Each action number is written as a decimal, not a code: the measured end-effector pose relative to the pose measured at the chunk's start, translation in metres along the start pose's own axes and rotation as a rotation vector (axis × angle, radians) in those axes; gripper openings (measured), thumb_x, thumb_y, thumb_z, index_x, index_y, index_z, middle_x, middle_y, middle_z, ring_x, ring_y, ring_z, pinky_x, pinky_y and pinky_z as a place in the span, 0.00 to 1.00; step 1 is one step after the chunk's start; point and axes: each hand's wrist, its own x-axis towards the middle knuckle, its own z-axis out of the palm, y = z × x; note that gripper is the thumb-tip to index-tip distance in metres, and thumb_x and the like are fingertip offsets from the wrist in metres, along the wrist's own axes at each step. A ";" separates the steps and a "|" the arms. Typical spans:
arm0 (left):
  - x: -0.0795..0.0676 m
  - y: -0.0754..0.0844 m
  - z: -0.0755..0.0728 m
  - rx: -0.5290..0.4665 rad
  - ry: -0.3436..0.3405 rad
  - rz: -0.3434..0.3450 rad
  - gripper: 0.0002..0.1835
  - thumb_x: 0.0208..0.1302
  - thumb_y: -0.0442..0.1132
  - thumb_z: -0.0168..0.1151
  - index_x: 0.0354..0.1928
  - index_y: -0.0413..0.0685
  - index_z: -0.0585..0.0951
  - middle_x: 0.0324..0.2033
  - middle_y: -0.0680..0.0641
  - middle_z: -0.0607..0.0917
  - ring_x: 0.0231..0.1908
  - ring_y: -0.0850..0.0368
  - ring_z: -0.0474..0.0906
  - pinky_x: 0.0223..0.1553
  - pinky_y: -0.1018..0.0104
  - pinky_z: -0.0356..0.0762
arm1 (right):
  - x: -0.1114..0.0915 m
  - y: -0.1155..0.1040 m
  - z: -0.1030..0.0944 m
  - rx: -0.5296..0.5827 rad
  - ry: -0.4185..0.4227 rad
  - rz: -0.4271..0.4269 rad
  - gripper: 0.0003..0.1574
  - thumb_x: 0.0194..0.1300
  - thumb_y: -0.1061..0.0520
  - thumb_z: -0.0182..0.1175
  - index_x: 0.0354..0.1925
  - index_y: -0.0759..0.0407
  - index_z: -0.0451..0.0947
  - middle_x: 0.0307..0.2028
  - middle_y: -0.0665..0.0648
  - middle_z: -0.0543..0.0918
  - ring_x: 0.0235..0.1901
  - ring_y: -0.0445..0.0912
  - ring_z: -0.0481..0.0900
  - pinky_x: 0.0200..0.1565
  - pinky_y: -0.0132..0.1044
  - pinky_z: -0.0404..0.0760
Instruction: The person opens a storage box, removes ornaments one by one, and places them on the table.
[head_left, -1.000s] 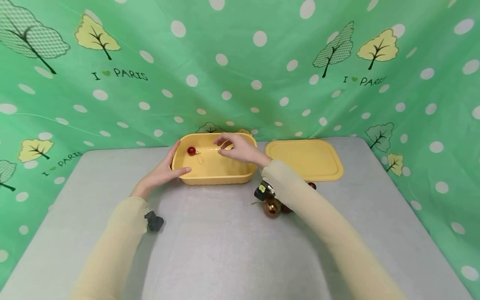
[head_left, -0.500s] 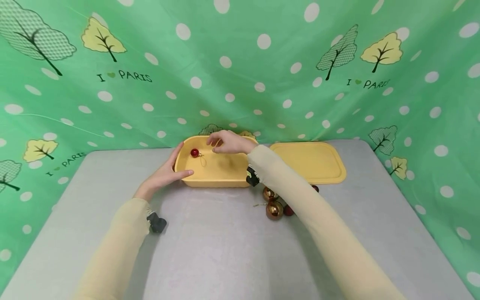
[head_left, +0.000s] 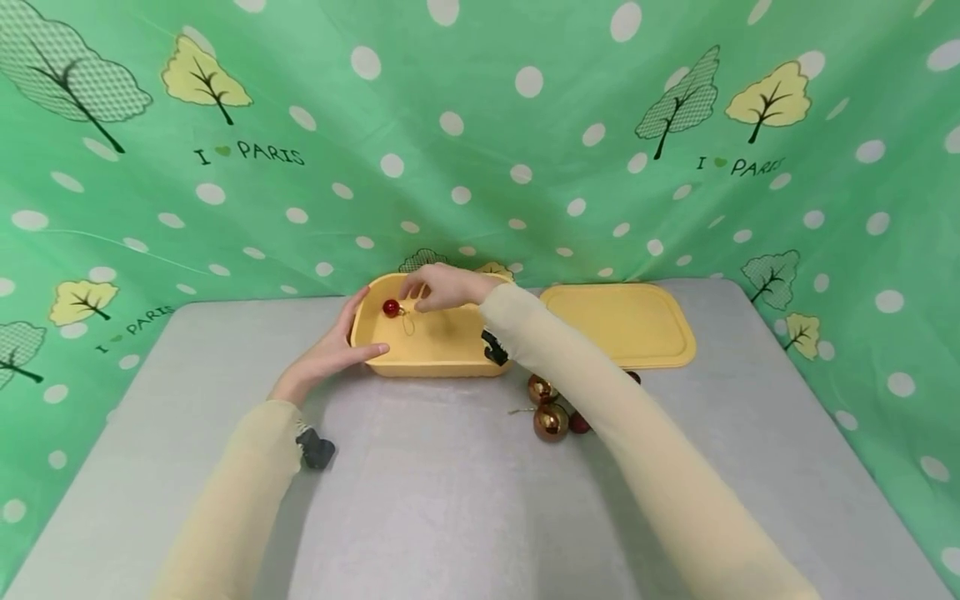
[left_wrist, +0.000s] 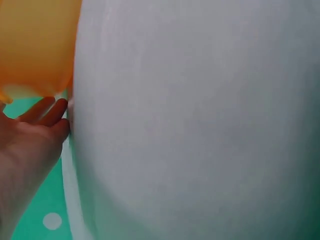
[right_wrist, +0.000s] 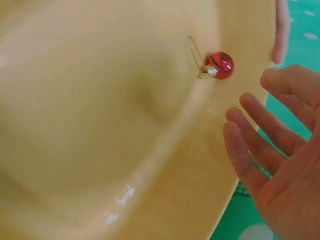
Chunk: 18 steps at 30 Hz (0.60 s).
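Note:
In the head view, my left hand (head_left: pixel 330 346) lies against the left end of a yellow rectangular box (head_left: pixel 442 367). Its thumb reaches the front rim, and its fairly straight fingers run along the outside wall. A small shiny red Christmas ball (head_left: pixel 391 308) with a gold cap and thread loop lies inside the box at the left. Over the box, just right of that ball, hovers my right hand (head_left: pixel 450 286). The right wrist view shows its fingers (right_wrist: pixel 257 122) spread and relaxed, apart from the red ball (right_wrist: pixel 220 65), holding nothing.
A flat yellow lid (head_left: pixel 622 325) lies right of the box. In front of it sit several Christmas balls, including a bronze ball (head_left: pixel 551 422) and a dark red ball (head_left: pixel 579 422), partly covered by the right sleeve. A green printed curtain (head_left: pixel 480 125) hangs behind the grey table (head_left: pixel 435 500).
My right hand has moved left above the box, closer to the red ball. The left hand keeps its place at the box's left end. The head view has shifted slightly.

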 end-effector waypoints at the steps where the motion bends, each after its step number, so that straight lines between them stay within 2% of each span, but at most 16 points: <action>1: 0.000 0.000 0.000 0.001 0.000 0.003 0.57 0.60 0.38 0.67 0.76 0.63 0.35 0.75 0.43 0.37 0.71 0.40 0.44 0.68 0.42 0.43 | 0.003 -0.001 0.001 -0.010 -0.003 -0.004 0.23 0.64 0.65 0.58 0.58 0.66 0.75 0.54 0.61 0.79 0.53 0.50 0.75 0.54 0.30 0.72; 10: 0.000 -0.002 0.001 -0.009 -0.005 -0.008 0.56 0.61 0.39 0.67 0.76 0.66 0.35 0.75 0.44 0.37 0.71 0.39 0.47 0.68 0.43 0.46 | 0.019 0.002 0.005 0.021 0.020 -0.025 0.24 0.65 0.66 0.57 0.59 0.66 0.74 0.55 0.60 0.79 0.53 0.48 0.75 0.56 0.32 0.71; 15: -0.001 -0.001 0.002 -0.003 -0.005 -0.021 0.56 0.61 0.41 0.67 0.76 0.67 0.35 0.75 0.44 0.36 0.71 0.40 0.43 0.68 0.41 0.44 | 0.026 0.014 0.011 0.138 0.036 -0.011 0.26 0.65 0.63 0.59 0.62 0.63 0.73 0.57 0.58 0.78 0.53 0.46 0.75 0.56 0.30 0.71; 18: -0.003 0.000 0.001 -0.020 -0.003 -0.025 0.56 0.61 0.40 0.67 0.76 0.67 0.35 0.75 0.44 0.36 0.71 0.39 0.44 0.68 0.41 0.44 | 0.031 0.017 0.019 0.199 0.004 -0.017 0.29 0.66 0.63 0.59 0.64 0.65 0.70 0.60 0.60 0.75 0.57 0.48 0.73 0.58 0.31 0.69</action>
